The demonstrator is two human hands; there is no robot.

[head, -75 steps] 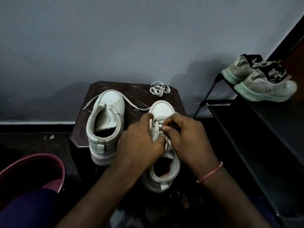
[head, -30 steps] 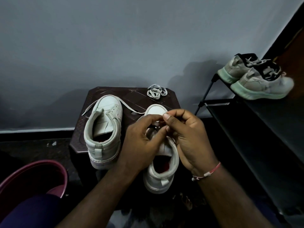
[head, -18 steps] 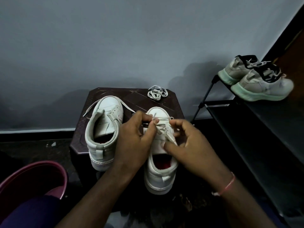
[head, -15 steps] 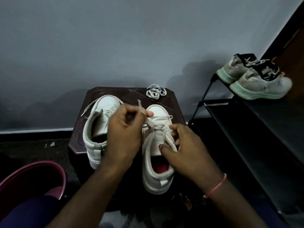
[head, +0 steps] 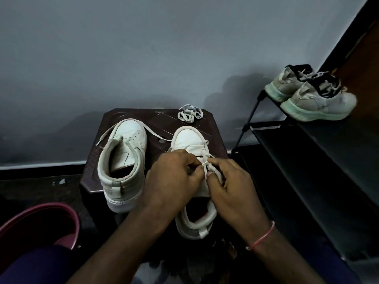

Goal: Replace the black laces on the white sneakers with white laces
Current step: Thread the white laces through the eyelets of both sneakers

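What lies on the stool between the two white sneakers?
In the head view, a loose white lace from the left sneaker crosses the dark stool top toward the right sneaker.

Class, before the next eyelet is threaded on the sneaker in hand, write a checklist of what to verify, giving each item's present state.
1. Grip on white lace: left hand and right hand pinch it, ok.
2. Next eyelet visible: cannot tell, hands cover it.
3. Held sneaker fully on stool: not ok, heel overhangs.
4. Other sneaker laced: not ok, ends loose.
5. Spare lace bundle on stool: ok.
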